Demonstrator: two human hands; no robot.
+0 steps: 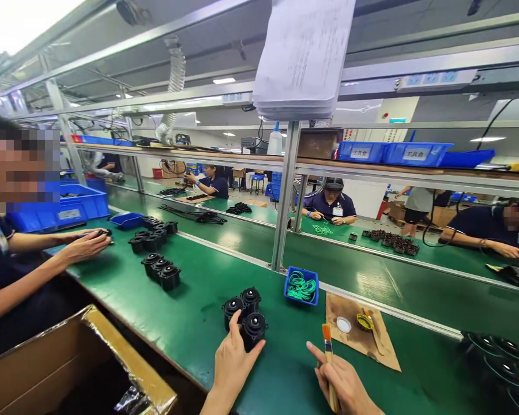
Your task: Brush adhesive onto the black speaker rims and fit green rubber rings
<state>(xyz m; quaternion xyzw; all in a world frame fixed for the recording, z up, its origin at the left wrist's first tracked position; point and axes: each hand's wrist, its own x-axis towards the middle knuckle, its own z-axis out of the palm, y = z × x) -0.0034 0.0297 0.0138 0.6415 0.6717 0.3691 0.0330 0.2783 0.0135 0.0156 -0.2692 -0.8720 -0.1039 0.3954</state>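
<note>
My L hand [234, 360] is gripping a black housing [255, 329] by its sides, w/ two more housings [241, 303] sitting just behind it on the green bench [199, 323]. My R hand [343, 380] is holding a brush [328, 357], bristles up, near the brown sheet [383, 337] w/ an open yellow pot [364, 322]. Green rings [301, 286] are lying in a blue tray [290, 294] beyond.

Showing "工具" plus an unclear third character on labels [360, 153] of two blue bins [376, 157], upper right; being illegible on hanging sheets [303, 57], top centre.
</note>
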